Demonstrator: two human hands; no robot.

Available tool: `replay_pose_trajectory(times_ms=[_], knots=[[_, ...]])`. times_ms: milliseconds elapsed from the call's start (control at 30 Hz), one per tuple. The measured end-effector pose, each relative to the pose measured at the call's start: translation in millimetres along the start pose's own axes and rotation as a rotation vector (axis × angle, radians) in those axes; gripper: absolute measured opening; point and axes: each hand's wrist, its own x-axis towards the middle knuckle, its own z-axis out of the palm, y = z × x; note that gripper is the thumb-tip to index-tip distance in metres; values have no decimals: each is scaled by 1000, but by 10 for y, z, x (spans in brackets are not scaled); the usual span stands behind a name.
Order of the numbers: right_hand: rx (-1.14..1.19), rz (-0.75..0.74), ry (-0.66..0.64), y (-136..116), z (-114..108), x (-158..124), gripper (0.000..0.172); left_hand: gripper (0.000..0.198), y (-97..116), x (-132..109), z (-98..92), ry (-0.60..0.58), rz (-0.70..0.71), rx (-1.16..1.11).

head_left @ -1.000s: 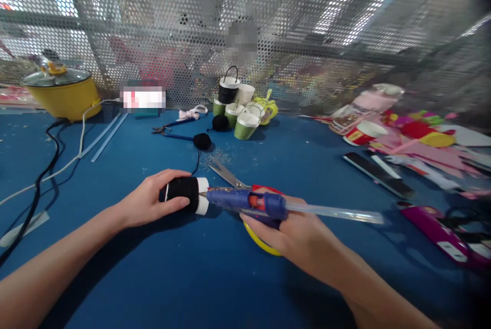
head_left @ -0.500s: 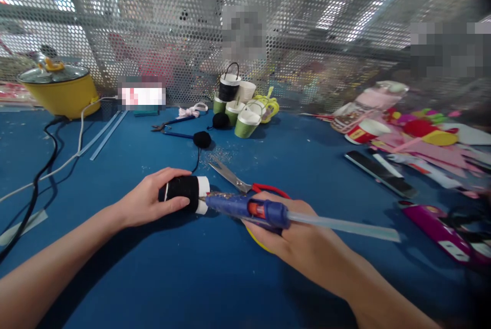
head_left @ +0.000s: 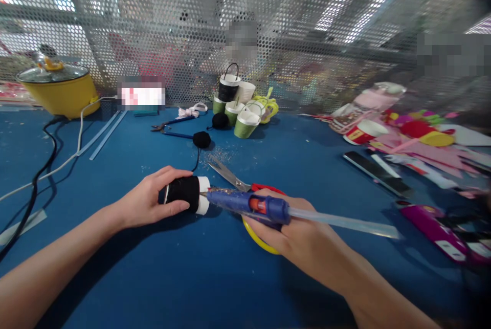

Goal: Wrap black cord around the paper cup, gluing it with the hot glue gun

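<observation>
My left hand (head_left: 151, 198) is closed around a paper cup (head_left: 203, 195) lying on its side. Black yarn (head_left: 184, 189) wraps most of the cup, leaving a white band bare at its right end. A strand runs from the cup up to a small black yarn ball (head_left: 201, 139). In my right hand (head_left: 295, 226) is a blue hot glue gun (head_left: 233, 201), with a long clear glue stick (head_left: 345, 221) out of its back. Its nozzle points left at the edge between yarn and white band; whether it touches is unclear. Scissors (head_left: 240, 184) lie partly beneath my right hand.
Several small covered cups (head_left: 246, 123) stand at the back, beside another black yarn ball (head_left: 220, 121). Pliers (head_left: 163, 127) lie left of them. A yellow pot (head_left: 63, 93) and cables (head_left: 36, 185) are at left; a phone (head_left: 378, 173) and pink craft pieces (head_left: 433, 150) at right.
The glue gun has shifted very slightly and its nozzle is still at the yarn's edge. More of the scissors' yellow handle shows. My left hand and the cup have hardly moved.
</observation>
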Motion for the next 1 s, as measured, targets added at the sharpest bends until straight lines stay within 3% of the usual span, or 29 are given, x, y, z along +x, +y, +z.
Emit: replay_pose_trajectory(times_ms=[467,700,1000], knots=[[-24,-3,84,22,36,22,12,46,-20,-7,10,-10,61,-27],[-23,23,-18,47,42,-31,8,46,-29,3,16,0,-3,-33],[-98,-56,-27,28,37,-70,11,44,-40,-6,16,2,-56,-28]])
